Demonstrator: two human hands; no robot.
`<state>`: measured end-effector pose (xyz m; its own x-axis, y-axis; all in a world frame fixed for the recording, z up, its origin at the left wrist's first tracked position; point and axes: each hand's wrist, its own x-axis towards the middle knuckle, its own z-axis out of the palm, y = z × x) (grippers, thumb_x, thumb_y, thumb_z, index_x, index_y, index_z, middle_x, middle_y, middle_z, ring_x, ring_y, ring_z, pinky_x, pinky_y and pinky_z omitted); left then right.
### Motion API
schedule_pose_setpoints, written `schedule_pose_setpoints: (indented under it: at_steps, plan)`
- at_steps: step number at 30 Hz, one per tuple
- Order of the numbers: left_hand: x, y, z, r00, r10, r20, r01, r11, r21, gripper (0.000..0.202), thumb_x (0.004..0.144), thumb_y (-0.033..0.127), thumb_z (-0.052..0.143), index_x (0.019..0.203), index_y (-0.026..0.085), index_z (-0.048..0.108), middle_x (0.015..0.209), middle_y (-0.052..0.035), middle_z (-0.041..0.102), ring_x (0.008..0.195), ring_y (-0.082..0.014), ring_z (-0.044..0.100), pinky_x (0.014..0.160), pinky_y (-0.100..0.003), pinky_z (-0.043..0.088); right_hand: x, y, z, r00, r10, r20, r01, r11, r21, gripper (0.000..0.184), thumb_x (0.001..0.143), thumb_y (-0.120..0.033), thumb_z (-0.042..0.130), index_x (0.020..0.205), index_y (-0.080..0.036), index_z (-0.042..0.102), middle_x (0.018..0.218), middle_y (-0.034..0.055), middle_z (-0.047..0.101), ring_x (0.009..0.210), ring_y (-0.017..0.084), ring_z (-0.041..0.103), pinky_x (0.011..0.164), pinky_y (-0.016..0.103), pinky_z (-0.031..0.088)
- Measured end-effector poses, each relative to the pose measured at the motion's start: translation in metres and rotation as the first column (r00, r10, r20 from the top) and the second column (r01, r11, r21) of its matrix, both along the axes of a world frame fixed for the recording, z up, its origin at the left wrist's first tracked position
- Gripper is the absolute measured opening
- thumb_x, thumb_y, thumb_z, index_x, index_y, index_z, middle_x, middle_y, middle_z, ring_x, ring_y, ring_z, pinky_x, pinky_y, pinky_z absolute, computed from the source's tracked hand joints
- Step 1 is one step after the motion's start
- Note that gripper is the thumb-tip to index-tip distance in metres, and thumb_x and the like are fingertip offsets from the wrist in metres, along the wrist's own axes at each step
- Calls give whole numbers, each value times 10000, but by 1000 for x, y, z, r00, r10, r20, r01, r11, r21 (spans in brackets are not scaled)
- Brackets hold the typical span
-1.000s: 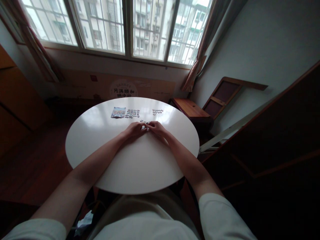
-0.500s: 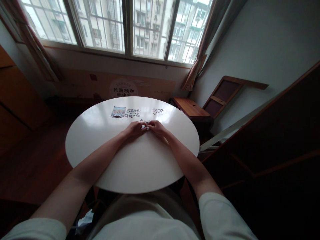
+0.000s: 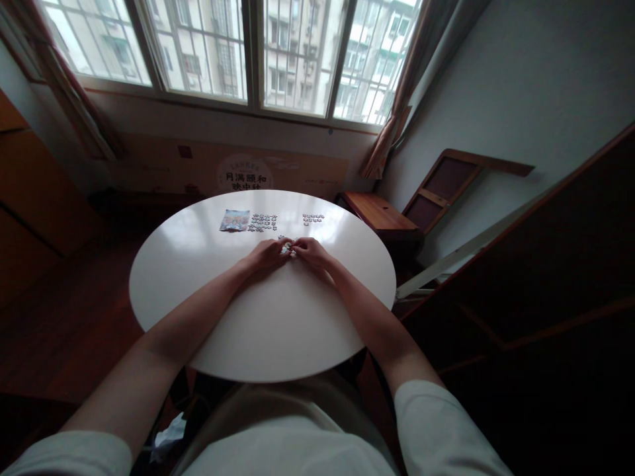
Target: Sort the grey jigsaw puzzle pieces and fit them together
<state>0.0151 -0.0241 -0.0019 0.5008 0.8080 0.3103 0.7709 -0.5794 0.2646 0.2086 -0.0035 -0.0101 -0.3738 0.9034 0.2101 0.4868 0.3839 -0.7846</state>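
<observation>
Find, on the glossy white rounded table [image 3: 262, 324], a cluster of small, pale, irregular jigsaw pieces [image 3: 285, 249] between left hand [image 3: 268, 253] and right hand [image 3: 309, 250]. Note fingers of both curled in at the cluster; cannot tell whether pinching a piece or only touching. Rate scattering as main hazard, from uneven fingertip push on a slick top. Rate disturbance of the small dark-edged pieces in rows [image 3: 264, 223] farther off as lesser hazard, from an overlong forward reach.
</observation>
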Motion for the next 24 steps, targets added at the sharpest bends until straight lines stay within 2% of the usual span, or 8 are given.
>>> schedule_pose_setpoints:
  at_steps: [2, 9, 14, 24]
  plan:
    - [1, 0, -1, 1000, 13, -7, -13, 1000, 3, 440, 905, 403, 498, 1285, 205, 597, 778, -48, 703, 690, -202, 646, 644, -263, 410, 0, 1, -2, 1000, 4, -9, -4, 1000, -15, 186, 833, -247, 609, 910, -116, 716, 705, 23, 681, 614, 98, 569, 597, 204, 418]
    - [1, 4, -5, 1000, 19, -23, -18, 1000, 22, 388, 922, 388, 470, 1228, 220, 639, 865, -59, 731, 785, -206, 674, 694, -259, 436, 1, 3, -4, 1000, 14, -2, -13, 1000, 22, 211, 829, -285, 613, 878, -107, 713, 658, 11, 649, 593, 94, 536, 567, 202, 381]
    - [1, 2, -3, 999, 30, 37, -30, 999, 12, 379, 922, 344, 474, 1220, 188, 649, 836, -62, 734, 729, -186, 662, 679, -252, 442, 1, 3, -3, 1000, 25, -4, -24, 999, 37, 193, 821, -269, 615, 864, -112, 718, 700, 24, 671, 630, 105, 563, 603, 214, 405]
    - [-2, 4, -4, 1000, -28, 14, 27, 1000, 16, 347, 906, 372, 502, 1136, 202, 699, 857, -70, 738, 744, -193, 669, 664, -246, 436, 1, 0, 0, 1000, 25, 17, -26, 999, 38, 201, 823, -288, 625, 860, -113, 718, 746, 50, 700, 689, 128, 610, 629, 225, 428]
